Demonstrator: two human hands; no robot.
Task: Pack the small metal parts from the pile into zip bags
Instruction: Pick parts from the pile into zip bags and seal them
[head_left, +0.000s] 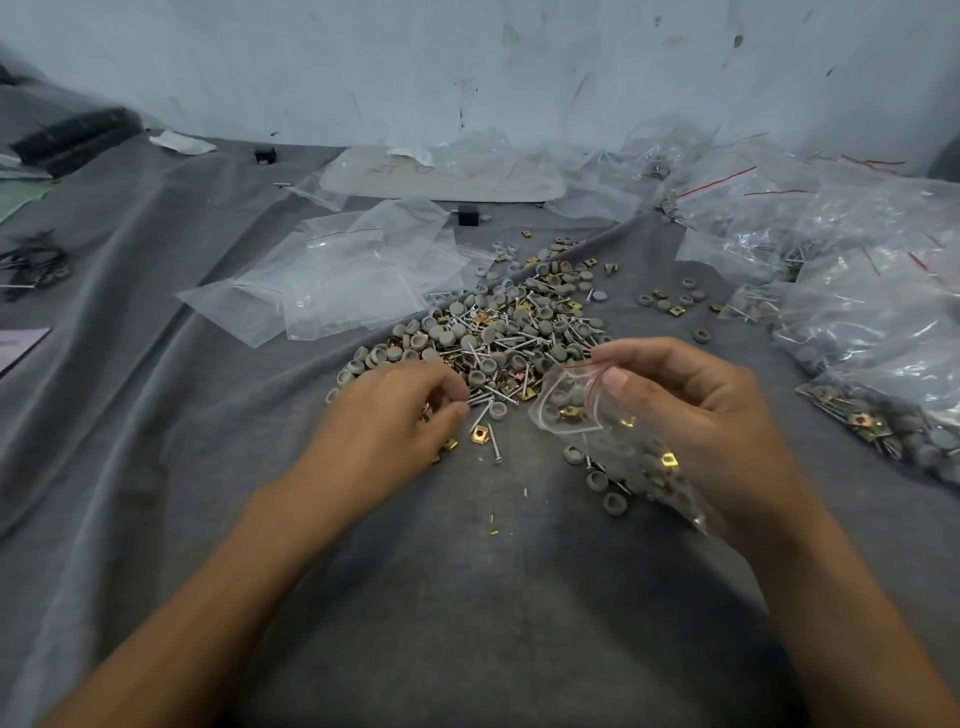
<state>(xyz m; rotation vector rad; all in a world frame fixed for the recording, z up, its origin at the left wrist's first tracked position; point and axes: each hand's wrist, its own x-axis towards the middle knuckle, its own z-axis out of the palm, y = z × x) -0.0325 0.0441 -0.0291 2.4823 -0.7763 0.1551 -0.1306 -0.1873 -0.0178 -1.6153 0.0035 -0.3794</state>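
Observation:
A pile of small parts (511, 332) lies on the grey cloth: grey round caps, silver screws and gold square clips. My left hand (395, 415) reaches into the pile's near edge, its fingertips pinching a few screws (480, 399). My right hand (691, 415) holds a clear zip bag (613, 447) with a red seal line by its open mouth, thumb and fingers pinching the rim. The bag holds several caps and clips and slants down toward the right wrist.
Empty zip bags (337, 280) lie spread at the back left of the pile. Filled bags (872, 322) are heaped along the right side. A flat white tray (441, 176) sits by the wall. Loose caps and a screw (495, 451) lie between my hands.

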